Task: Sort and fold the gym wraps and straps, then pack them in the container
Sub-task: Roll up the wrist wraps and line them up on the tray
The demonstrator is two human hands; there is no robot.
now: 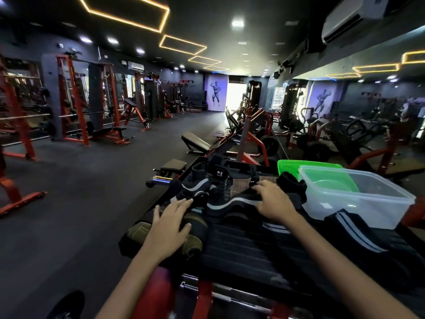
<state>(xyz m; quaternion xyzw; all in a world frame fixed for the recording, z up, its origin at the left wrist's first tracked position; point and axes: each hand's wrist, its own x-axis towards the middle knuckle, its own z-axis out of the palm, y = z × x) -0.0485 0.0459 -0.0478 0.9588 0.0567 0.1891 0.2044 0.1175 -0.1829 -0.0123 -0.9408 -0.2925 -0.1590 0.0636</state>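
Now: flatten before folding

Both my hands lie flat, fingers straight, gripping nothing: left hand (171, 224) on the olive wrap (195, 244), right hand (272, 200) pressing the striped black wrap (232, 202) just left of the clear container (358, 199). I judge smoothing comes first.

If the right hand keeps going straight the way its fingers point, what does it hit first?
Probably the tan-panelled wrap just beyond the right hand; its fingertips already lie on the black striped strap. Depth is unclear.
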